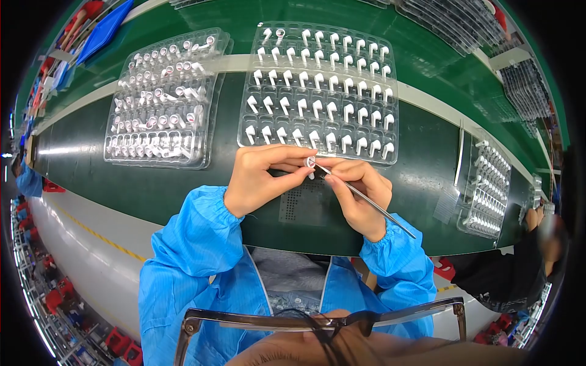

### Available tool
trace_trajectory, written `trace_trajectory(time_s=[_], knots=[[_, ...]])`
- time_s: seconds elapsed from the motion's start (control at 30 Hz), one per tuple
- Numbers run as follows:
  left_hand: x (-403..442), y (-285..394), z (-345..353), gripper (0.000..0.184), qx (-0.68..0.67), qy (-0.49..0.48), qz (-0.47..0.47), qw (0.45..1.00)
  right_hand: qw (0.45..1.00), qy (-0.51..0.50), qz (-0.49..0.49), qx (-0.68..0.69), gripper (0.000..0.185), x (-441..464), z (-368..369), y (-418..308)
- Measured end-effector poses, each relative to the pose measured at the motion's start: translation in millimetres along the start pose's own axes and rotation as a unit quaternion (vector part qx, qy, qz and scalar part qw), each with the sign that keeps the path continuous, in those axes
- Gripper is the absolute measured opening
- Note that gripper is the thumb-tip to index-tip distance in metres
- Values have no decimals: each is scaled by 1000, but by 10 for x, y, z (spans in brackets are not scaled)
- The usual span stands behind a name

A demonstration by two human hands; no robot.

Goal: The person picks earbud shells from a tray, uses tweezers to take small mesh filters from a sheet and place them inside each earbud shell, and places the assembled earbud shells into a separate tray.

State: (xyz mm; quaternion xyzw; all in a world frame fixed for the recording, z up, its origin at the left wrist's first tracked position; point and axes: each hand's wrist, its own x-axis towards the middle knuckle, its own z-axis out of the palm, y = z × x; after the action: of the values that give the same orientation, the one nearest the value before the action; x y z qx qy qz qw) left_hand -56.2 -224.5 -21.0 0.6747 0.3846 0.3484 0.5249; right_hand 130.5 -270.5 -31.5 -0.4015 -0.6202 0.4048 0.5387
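Pinched in the left hand point(259, 178), in the head view, is a small white earbud-like piece point(310, 162), above the green bench point(421, 198) near a clear tray point(293, 35) of similar pieces point(333, 82). The right hand point(364, 194) grips a thin metal tool point(388, 216), tip at the piece; contact is hard to make out.

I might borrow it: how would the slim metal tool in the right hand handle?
The slim metal tool is probably stiff, as it runs straight past the right hand. It may be slippery, given its smooth sheen, and is likely light, being so thin.
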Motion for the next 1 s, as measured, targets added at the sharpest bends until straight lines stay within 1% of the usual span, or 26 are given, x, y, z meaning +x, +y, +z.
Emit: trace_trajectory(time_s=[0.23,0.33,0.53,0.63,1.0], knots=[[0,-5,0,29,4,-2,6,1000,1000,-1,-6,-29,10,-20,-7,22],[2,-5,-1,28,5,-2,9,1000,999,-6,-23,-44,11,-21,-11,39],[3,-12,9,28,7,-1,10,1000,999,2,-18,-48,12,-19,3,23],[4,-56,26,26,14,22,39,999,999,3,-23,-48,12,-18,6,27],[4,-34,26,26,22,18,30,999,998,7,-29,-52,13,-22,8,39]])
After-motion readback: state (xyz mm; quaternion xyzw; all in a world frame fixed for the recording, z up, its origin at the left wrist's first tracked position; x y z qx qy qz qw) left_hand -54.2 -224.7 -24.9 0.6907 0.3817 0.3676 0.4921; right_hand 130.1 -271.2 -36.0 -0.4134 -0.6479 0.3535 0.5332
